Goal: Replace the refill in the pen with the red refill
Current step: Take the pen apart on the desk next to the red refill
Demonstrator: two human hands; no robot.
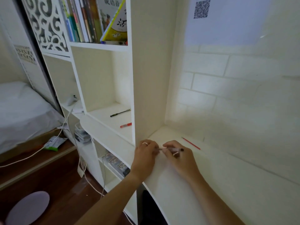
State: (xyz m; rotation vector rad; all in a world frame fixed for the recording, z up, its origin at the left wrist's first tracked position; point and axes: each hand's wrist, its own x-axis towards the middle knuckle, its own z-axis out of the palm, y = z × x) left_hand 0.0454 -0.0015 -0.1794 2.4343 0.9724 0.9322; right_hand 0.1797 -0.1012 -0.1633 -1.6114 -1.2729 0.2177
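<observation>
Over the white desk (211,184), both my hands meet on a clear pen with a dark end (176,150). My right hand (180,157) grips the pen's barrel. My left hand (146,151), with a ring on one finger, pinches the pen's left end with its fingertips; that end is mostly hidden. A thin red refill (190,143) lies loose on the desk behind my right hand, slanting from upper left to lower right.
A white bookcase stands left of the desk. Its open shelf (113,120) holds a black pen (120,113) and a red pen (125,125). Books (97,20) fill the shelf above. White cables (76,153) hang down to the wooden floor. A bed (21,114) lies at far left.
</observation>
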